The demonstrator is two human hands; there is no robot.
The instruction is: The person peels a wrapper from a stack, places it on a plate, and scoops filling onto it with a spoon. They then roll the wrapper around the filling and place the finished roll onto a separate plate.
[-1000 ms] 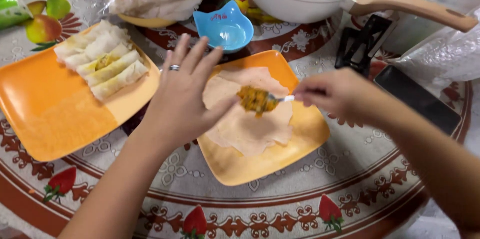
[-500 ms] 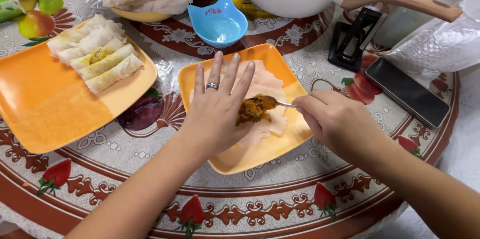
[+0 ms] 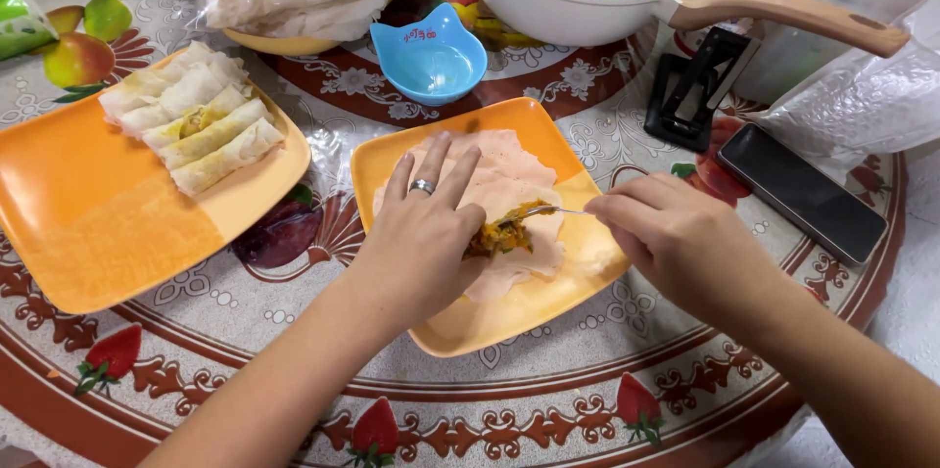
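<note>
Our left hand (image 3: 423, 233) lies flat and open on the wrapper (image 3: 509, 174), which sits on the near orange plate (image 3: 578, 277). Our right hand (image 3: 671, 233) pinches a spoon (image 3: 558, 210), its orange filling (image 3: 504, 231) touching the wrapper beside our left fingers.

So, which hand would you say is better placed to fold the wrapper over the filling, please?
Left: it lies flat on the wrapper beside the filling. The right is occupied holding the spoon.
</note>
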